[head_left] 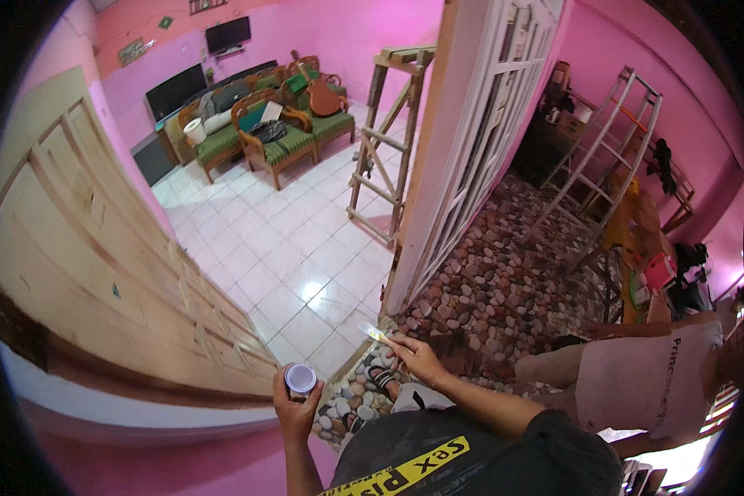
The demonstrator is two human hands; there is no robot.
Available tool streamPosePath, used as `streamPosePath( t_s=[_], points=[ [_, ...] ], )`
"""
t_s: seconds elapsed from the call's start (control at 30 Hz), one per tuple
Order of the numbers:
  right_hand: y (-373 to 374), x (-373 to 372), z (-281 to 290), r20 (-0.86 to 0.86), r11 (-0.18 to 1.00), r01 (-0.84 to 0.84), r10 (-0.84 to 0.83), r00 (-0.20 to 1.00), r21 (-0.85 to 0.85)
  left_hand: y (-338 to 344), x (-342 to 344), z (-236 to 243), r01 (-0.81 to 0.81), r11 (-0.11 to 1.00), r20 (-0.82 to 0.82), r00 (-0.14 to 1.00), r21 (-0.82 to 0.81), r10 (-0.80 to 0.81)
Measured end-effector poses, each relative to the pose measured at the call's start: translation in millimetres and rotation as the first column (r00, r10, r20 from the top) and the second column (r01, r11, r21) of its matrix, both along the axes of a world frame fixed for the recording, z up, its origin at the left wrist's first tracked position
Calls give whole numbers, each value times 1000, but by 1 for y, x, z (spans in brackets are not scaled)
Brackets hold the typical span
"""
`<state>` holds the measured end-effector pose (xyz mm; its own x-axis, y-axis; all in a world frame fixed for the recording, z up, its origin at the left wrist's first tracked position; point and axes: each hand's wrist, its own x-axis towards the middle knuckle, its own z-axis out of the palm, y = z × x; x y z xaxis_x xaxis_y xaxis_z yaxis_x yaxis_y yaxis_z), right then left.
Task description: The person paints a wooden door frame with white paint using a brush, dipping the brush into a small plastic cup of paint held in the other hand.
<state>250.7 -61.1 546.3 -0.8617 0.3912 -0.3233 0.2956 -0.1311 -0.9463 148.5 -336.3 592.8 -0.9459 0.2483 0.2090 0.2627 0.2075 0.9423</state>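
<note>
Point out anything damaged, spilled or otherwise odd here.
The wooden door on the left looks uneven: a dark brown patch at its lower left breaks the pale surface. Whether that is damage, I can't tell. No spill shows around the cup in the left hand.

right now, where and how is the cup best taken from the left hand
Probably by the outer wall just under the rim of the cup, coming from the far side, opposite the wrist. The left hand cups its near side and flanks; the round, open mouth faces up, so keep it level.
</note>
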Motion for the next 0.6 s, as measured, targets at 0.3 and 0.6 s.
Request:
streamPosePath(
  t_s=[0.3,0.6],
  points=[
    [-25,-32,55,-226,973,-218,197,954,-72,-20,37,-16,-145,986,4,989,-84,146],
    [-38,-68,95,-319,896,-404,334,887,-183,-12,97,-1,-382,920,32,922,-82,386]
  ],
)
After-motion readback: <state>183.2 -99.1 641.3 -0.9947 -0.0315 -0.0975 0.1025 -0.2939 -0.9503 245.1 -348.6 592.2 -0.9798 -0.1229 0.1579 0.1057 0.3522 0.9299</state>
